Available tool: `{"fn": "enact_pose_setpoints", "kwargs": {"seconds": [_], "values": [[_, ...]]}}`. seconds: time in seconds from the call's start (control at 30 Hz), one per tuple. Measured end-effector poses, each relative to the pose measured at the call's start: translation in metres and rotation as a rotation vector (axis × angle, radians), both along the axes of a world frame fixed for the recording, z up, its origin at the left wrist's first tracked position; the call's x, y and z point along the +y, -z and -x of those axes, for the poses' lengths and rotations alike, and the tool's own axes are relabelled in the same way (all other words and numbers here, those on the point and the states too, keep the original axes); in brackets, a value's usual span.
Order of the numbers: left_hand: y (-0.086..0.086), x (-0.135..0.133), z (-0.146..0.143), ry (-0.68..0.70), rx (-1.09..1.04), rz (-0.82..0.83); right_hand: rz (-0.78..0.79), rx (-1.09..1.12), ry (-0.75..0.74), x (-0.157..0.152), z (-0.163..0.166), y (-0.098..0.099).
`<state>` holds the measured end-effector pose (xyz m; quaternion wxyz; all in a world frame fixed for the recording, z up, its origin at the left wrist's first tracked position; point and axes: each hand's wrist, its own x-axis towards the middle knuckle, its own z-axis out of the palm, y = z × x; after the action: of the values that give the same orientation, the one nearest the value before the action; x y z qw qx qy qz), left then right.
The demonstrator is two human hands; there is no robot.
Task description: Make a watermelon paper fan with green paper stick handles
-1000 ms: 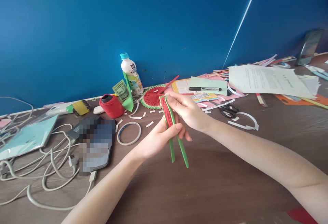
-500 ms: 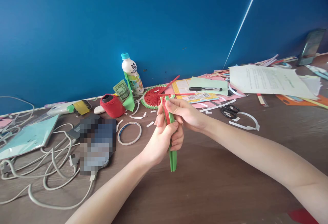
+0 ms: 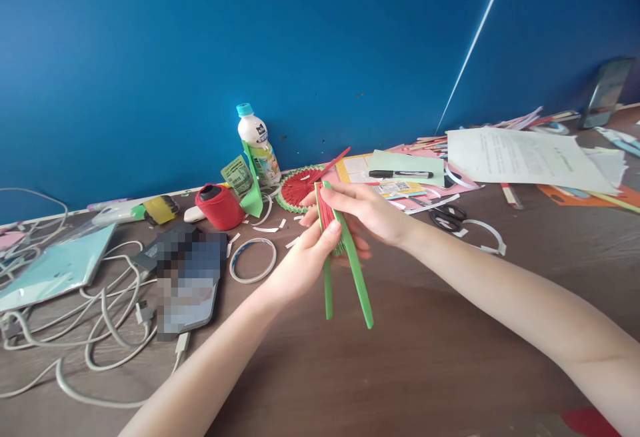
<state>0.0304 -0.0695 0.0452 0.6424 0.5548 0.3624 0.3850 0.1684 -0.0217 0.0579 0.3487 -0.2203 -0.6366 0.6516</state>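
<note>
Above the table, both hands hold a folded paper fan (image 3: 328, 215) with red pleats and two green strips as handles. My left hand (image 3: 307, 250) grips its left side, thumb on the red pleats. My right hand (image 3: 373, 213) pinches the upper right edge, at the top of the right green strip. The free ends of the strips hang downward, spread apart at the bottom. Behind the hands lies an opened round fan (image 3: 300, 187), red with a green zigzag rim, partly covered by my fingers.
To the left are a red thread spool (image 3: 220, 207), a drink bottle (image 3: 259, 147), a tape roll (image 3: 253, 260), a phone (image 3: 193, 290) and tangled white cables (image 3: 107, 317). Scissors (image 3: 449, 217), a black marker (image 3: 400, 174) and paper sheets (image 3: 525, 157) lie right. A blue wall (image 3: 320, 43) stands behind.
The two green strips have swung apart at their lower ends, and the pleats have opened slightly. My right hand has shifted a little right, and my left fingers have loosened.
</note>
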Motion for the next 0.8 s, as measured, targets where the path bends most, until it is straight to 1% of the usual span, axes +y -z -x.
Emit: {"fn": "enact_pose_setpoints", "kwargs": {"seconds": [0.07, 0.13, 0.2, 0.27, 0.37, 0.43, 0.5, 0.6, 0.7, 0.8], "values": [[-0.007, 0.004, 0.006, -0.077, 0.155, -0.011, -0.137, -0.068, 0.07, 0.004, -0.004, -0.003], [-0.013, 0.008, 0.013, -0.095, 0.338, -0.037, -0.233, -0.146, 0.137, 0.009, -0.007, -0.004], [-0.017, 0.012, 0.02, -0.11, 0.494, -0.084, -0.252, -0.208, 0.185, 0.013, -0.011, -0.003], [-0.019, 0.016, 0.027, -0.136, 0.581, -0.173, -0.223, -0.231, 0.19, 0.016, -0.014, -0.003], [-0.021, 0.02, 0.035, -0.136, 0.57, -0.263, -0.175, -0.189, 0.111, 0.018, -0.017, -0.005], [-0.023, 0.02, 0.038, -0.093, 0.537, -0.254, -0.169, -0.108, 0.069, 0.018, -0.019, -0.007], [-0.025, 0.019, 0.039, -0.042, 0.528, -0.232, -0.18, -0.057, 0.068, 0.018, -0.02, -0.009], [-0.027, 0.018, 0.042, 0.012, 0.552, -0.243, -0.191, -0.023, 0.069, 0.017, -0.021, -0.009], [-0.027, 0.018, 0.045, 0.08, 0.572, -0.253, -0.19, 0.027, 0.021, 0.017, -0.02, -0.007], [-0.025, 0.019, 0.047, 0.138, 0.569, -0.242, -0.221, 0.063, 0.0, 0.017, -0.019, -0.004]]}}
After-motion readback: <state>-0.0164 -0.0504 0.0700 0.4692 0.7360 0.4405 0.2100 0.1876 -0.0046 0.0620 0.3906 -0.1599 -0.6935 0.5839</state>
